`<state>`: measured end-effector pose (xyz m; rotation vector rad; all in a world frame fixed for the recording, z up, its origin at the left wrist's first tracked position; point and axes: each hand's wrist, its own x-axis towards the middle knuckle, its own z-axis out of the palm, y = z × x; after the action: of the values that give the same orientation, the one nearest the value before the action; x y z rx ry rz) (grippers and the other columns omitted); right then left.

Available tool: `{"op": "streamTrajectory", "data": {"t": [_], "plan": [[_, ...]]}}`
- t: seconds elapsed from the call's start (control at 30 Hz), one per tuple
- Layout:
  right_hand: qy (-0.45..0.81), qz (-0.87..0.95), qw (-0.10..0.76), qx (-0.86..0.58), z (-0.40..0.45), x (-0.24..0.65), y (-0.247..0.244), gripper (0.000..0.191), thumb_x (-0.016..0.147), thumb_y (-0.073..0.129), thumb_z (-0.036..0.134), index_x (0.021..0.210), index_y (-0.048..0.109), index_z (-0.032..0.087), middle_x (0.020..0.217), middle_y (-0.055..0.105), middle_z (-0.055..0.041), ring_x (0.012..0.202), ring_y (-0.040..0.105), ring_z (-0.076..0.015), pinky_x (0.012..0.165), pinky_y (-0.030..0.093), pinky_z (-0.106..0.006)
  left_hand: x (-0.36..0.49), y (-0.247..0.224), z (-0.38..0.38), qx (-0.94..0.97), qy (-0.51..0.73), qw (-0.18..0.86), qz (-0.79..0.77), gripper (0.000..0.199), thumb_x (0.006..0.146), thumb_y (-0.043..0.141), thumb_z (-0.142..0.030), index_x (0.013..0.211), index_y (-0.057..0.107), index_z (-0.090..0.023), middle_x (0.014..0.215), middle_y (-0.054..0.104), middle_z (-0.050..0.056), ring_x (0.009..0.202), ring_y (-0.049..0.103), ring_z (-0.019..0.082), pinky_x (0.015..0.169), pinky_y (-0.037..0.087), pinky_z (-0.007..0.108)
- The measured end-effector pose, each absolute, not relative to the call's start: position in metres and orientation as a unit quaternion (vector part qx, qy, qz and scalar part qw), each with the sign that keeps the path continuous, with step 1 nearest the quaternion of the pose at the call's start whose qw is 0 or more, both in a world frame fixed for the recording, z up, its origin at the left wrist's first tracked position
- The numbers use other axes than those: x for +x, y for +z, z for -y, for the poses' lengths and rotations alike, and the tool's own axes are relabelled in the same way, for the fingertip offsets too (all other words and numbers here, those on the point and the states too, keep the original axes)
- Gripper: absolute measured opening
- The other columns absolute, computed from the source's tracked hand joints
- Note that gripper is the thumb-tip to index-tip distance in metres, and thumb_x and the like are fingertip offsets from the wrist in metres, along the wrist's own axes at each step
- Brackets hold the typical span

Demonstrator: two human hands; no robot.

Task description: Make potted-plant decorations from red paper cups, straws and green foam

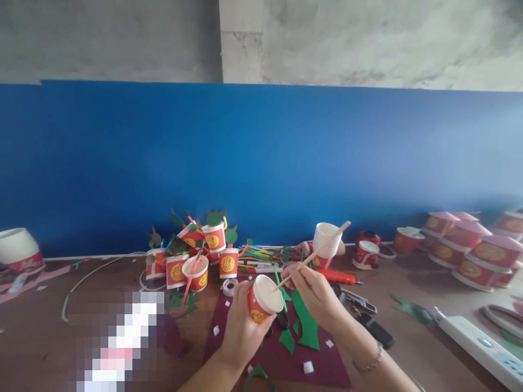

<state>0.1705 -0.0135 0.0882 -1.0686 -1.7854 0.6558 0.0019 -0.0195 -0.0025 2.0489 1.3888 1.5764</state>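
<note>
My left hand [239,326] is wrapped round a small red paper cup [256,310] with a gold print, tilted so that its pale round end faces up and right. A long wooden stick [316,253] is pinched in my right hand [308,288]; its lower tip meets the cup's pale end. Below both hands lies a dark maroon sheet [327,367] with green paper pieces [305,321] and small white scraps [308,367] on it.
Several red cups [176,272] with green paper shapes stand at the back left. Coloured straws [265,253], a white cup [326,239], an orange cutter [338,276] and a black object [373,329] lie rightward. Stacked cups [482,261] and a power strip [478,343] occupy the right.
</note>
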Motion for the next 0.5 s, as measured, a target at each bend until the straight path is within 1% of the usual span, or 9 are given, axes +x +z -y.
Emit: {"op": "streamTrajectory", "data": {"t": [0.07,0.13,0.23,0.4,0.5], "plan": [[0.197,0.779,0.43,-0.413,0.014,0.168,0.084,0.029,0.095,0.035,0.032,0.088,0.059,0.017,0.085,0.062,-0.0066,0.08,0.057,-0.0167,0.072,0.046,-0.027,0.001,-0.007,0.019,0.699,0.524,0.101,-0.475,0.06,0.064,0.071,-0.016,0.117,0.043,-0.017,0.108,0.058,0.012,0.102,0.057,0.028,0.088,0.048,0.043],[0.145,0.814,0.4,-0.395,0.014,0.167,0.08,0.027,0.095,0.035,0.026,0.09,0.06,0.018,0.092,0.063,-0.008,0.087,0.058,-0.018,0.078,0.045,-0.029,0.0,-0.01,0.018,0.698,0.517,0.104,-0.485,0.067,0.063,0.073,-0.016,0.121,0.041,-0.018,0.112,0.059,0.013,0.104,0.058,0.028,0.088,0.048,0.042],[0.099,0.836,0.373,-0.391,0.014,0.165,0.076,0.026,0.095,0.034,0.023,0.089,0.059,0.018,0.091,0.064,-0.0081,0.087,0.059,-0.0187,0.078,0.047,-0.03,0.0,-0.01,0.019,0.699,0.509,0.108,-0.49,0.07,0.063,0.072,-0.016,0.125,0.04,-0.019,0.116,0.059,0.012,0.107,0.057,0.028,0.09,0.048,0.041],[0.064,0.851,0.346,-0.389,0.013,0.165,0.074,0.028,0.095,0.032,0.022,0.089,0.059,0.018,0.087,0.065,-0.008,0.085,0.06,-0.0191,0.076,0.048,-0.031,0.002,-0.002,0.021,0.703,0.503,0.109,-0.491,0.06,0.067,0.067,-0.017,0.122,0.044,-0.02,0.111,0.063,0.009,0.1,0.062,0.025,0.084,0.052,0.036],[0.054,0.854,0.344,-0.387,0.014,0.164,0.075,0.028,0.095,0.031,0.021,0.088,0.058,0.018,0.085,0.064,-0.0073,0.083,0.06,-0.0185,0.075,0.048,-0.03,0.002,0.0,0.022,0.702,0.501,0.113,-0.494,0.057,0.069,0.066,-0.019,0.122,0.044,-0.019,0.113,0.063,0.011,0.1,0.063,0.025,0.083,0.053,0.034]]}}
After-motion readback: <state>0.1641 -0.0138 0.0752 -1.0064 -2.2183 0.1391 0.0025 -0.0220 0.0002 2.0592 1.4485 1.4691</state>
